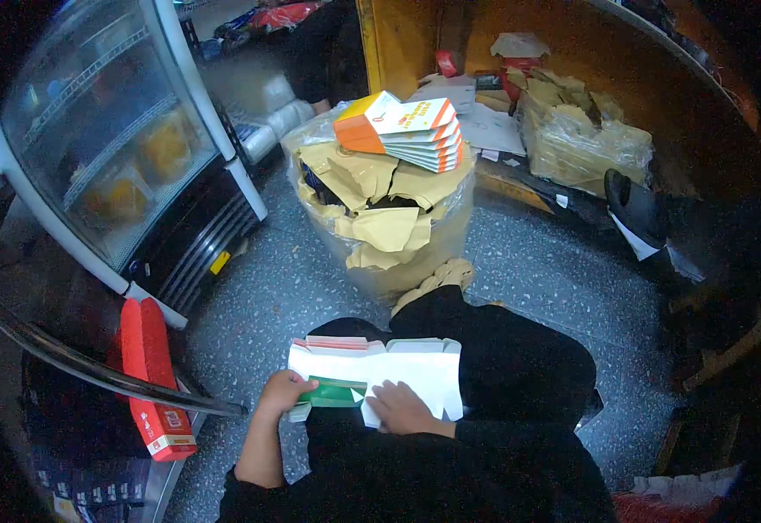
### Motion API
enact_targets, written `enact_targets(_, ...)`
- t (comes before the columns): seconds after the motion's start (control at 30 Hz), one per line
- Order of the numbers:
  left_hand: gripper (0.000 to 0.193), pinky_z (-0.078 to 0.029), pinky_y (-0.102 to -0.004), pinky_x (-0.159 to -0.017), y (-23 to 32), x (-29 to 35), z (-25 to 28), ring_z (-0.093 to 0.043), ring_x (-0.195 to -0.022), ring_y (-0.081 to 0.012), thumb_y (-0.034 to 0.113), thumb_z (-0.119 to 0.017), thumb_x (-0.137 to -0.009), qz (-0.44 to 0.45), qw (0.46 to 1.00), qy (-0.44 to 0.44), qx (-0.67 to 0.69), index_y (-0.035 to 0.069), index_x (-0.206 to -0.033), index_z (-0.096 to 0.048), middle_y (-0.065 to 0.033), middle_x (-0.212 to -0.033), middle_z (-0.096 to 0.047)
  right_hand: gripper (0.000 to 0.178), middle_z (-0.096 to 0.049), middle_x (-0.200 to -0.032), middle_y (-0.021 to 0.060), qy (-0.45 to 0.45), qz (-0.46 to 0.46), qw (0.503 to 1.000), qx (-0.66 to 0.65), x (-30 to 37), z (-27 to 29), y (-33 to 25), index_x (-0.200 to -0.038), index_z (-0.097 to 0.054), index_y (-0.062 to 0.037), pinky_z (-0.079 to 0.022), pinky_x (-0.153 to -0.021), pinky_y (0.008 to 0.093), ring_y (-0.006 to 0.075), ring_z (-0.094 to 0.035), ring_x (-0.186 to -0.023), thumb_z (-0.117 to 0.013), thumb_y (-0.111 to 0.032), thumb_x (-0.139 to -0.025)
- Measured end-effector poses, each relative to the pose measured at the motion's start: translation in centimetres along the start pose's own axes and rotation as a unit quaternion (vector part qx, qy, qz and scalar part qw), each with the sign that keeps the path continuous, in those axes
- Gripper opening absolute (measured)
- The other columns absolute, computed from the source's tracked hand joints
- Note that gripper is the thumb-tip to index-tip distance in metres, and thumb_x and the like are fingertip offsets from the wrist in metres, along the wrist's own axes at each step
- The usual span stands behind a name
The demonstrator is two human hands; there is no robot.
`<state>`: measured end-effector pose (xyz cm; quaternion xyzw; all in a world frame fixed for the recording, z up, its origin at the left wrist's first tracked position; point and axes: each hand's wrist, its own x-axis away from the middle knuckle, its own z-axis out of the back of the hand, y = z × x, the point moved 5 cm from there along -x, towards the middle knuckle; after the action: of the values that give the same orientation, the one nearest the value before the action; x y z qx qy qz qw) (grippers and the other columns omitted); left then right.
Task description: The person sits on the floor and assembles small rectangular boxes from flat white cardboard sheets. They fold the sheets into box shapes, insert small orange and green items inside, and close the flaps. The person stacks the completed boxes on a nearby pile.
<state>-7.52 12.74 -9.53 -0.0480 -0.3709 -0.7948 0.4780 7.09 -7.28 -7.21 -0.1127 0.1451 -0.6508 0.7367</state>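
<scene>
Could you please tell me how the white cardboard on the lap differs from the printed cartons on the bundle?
The white cardboard lies spread open, while the printed cartons sit in a fanned stack. The cardboard is mostly plain white with a green part; the cartons show orange and white panels. The left hand and right hand touch the cardboard, not the cartons.

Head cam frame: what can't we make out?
Head view, all items:
Left hand: some fingers, hidden by the hand itself.
Right hand: palm, hidden by its own back.
White cardboard sheets: count, hidden by overlap.
Plastic-wrapped bundle: most contents, hidden by torn brown paper.
Fridge: its goods, blurred behind glass.
</scene>
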Motion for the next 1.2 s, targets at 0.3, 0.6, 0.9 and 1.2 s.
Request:
enact_targets(0.3, 0.042, -0.044, -0.0359, -0.055, 1.9, 2.0, 0.7, -0.059, -0.058, -0.0241, 0.038, -0.069, -0.065, -0.018, 0.999, 0.031, 0.010, -0.004, -0.070, -0.062, -0.0159, -0.066, -0.061, 0.034, -0.052, -0.099, 0.0149, -0.010, 0.019, 1.000, 0.003, -0.9, -2.8, 0.2, -0.101, -0.051, 0.0011, -0.044, -0.072, 0.0385, 0.0289, -0.052, -0.089, -0.054, -0.020, -0.074)
enact_targets(0.6, 0.038, -0.042, -0.0319, -0.050, 3.0, 2.3, 1.9, -0.053, -0.052, -0.0158, 0.034, -0.071, -0.064, 0.001, 0.999, -0.026, 0.032, -0.003, -0.066, -0.060, -0.0088, -0.059, -0.058, 0.022, -0.060, -0.075, 0.0153, -0.193, 0.021, 0.962, -0.193, -5.2, 0.6, 3.1, -0.083, -0.063, -0.0042, -0.046, -0.062, 0.0388, 0.0308, -0.059, -0.073, -0.064, -0.021, -0.069)
enact_targets(0.9, 0.031, -0.040, -0.0297, -0.048, 3.8, 2.1, 2.4, -0.051, -0.052, -0.0140, 0.027, -0.073, -0.063, 0.002, 0.995, -0.017, 0.096, 0.000, -0.064, -0.059, -0.0064, -0.059, -0.057, 0.038, -0.060, -0.077, 0.0113, -0.124, -0.024, 0.947, -0.297, -5.1, 0.1, 5.1, -0.087, -0.063, -0.0044, -0.044, -0.064, 0.0332, 0.0250, -0.058, -0.072, -0.071, -0.032, -0.062)
enact_targets(1.2, 0.031, -0.040, -0.0295, -0.049, 0.3, 2.6, 4.6, -0.052, -0.051, -0.0137, 0.028, -0.071, -0.065, 0.060, 0.992, 0.017, 0.109, -0.001, -0.066, -0.061, -0.0063, -0.058, -0.058, 0.061, -0.041, -0.119, 0.0188, -0.054, 0.014, 0.998, -0.023, -0.6, 3.0, 3.3, -0.116, -0.044, -0.0008, -0.033, -0.093, 0.0416, 0.0329, -0.038, -0.112, -0.066, -0.025, -0.065)
